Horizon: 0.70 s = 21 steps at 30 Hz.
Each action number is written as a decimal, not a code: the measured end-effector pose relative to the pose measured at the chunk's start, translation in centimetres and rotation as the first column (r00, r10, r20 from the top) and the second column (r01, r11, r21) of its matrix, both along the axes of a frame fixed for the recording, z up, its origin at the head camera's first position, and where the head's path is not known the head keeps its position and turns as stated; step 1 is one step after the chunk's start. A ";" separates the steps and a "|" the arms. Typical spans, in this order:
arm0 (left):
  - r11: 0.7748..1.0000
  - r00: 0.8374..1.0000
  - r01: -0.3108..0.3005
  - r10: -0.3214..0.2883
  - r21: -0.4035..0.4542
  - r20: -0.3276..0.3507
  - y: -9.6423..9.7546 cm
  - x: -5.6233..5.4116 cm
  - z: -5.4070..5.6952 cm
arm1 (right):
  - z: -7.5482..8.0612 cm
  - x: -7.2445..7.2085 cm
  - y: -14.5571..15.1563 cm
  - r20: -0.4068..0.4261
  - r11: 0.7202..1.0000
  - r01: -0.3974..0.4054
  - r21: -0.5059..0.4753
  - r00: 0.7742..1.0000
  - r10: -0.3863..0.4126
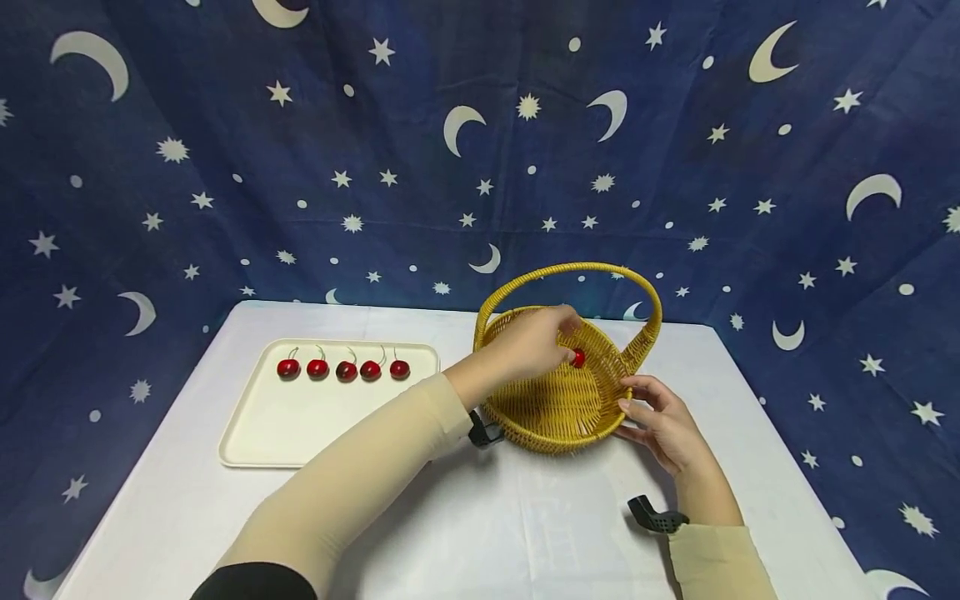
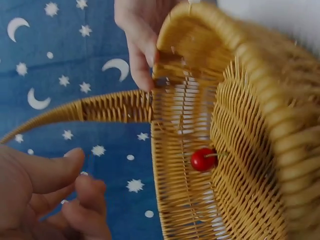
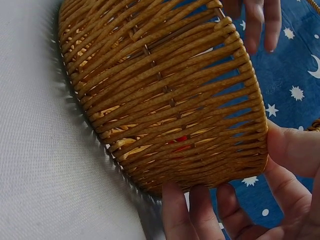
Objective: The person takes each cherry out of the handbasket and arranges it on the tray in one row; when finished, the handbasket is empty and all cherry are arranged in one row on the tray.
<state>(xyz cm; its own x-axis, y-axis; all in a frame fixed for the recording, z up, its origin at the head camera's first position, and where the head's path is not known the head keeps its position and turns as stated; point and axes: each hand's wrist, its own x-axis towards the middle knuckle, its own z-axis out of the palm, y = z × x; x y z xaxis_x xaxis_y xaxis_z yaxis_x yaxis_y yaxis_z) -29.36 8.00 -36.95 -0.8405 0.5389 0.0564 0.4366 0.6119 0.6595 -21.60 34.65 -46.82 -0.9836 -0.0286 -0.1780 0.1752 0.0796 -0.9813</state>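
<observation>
A round yellow wicker basket (image 1: 555,408) with a tall arched handle stands tilted on the table, its opening toward the head camera. My right hand (image 1: 667,425) grips its right rim, with the thumb on the edge and fingers against the outer weave in the right wrist view. Inside, a red cherry (image 2: 203,159) with a green stem shows against the woven wall. My left hand (image 1: 536,342) hovers over the basket's mouth. In the left wrist view its fingers are loosely bent, apart from the cherry and with nothing between them.
Left of the basket lies a cream rectangular tray (image 1: 300,429) with several cherries (image 1: 347,371) in a row along its far side. A white cloth (image 1: 480,517) covers the table. Behind hangs a dark blue curtain (image 1: 420,125) with moons and stars.
</observation>
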 end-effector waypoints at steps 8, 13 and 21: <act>0.998 0.977 0.022 -0.033 0.054 0.209 1.7 -2.6 -1.0 | -0.2 0.2 -0.1 0.014 1.000 0.002 -0.005 1.000 -0.002; 0.996 0.959 0.070 -0.080 0.047 0.274 1.6 -3.7 -2.8 | -0.4 0.2 -0.2 0.008 1.000 0.006 -0.005 1.000 -0.006; 0.987 0.940 0.132 -0.154 0.092 0.305 2.1 -4.9 -4.8 | -0.2 0.1 0.1 0.002 1.000 -0.004 -0.011 1.000 0.004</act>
